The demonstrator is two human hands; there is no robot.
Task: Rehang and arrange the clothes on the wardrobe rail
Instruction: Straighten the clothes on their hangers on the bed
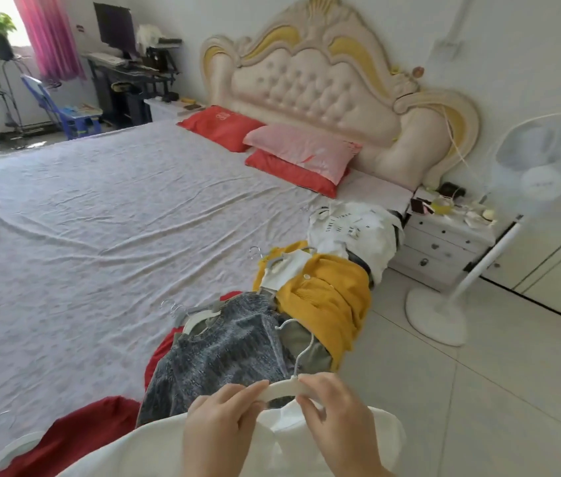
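Both hands hold a white hanger [281, 389] at the bottom of the head view, its hook [298, 342] rising above it. My left hand [224, 421] pinches the hanger's left arm, and my right hand [336, 414] pinches its right arm. A white garment [155, 452] hangs on it below my hands. Along the bed's right edge lie more clothes on hangers: a grey knit sweater [224, 352], a yellow cardigan [330, 297], a white printed top [351, 232] and a red garment [76, 435].
The large bed [100, 218] with a pale sheet fills the left and centre, with red and pink pillows [299, 153] by the headboard. A white standing fan [520, 215] and a bedside cabinet [441, 246] stand at the right on tiled floor.
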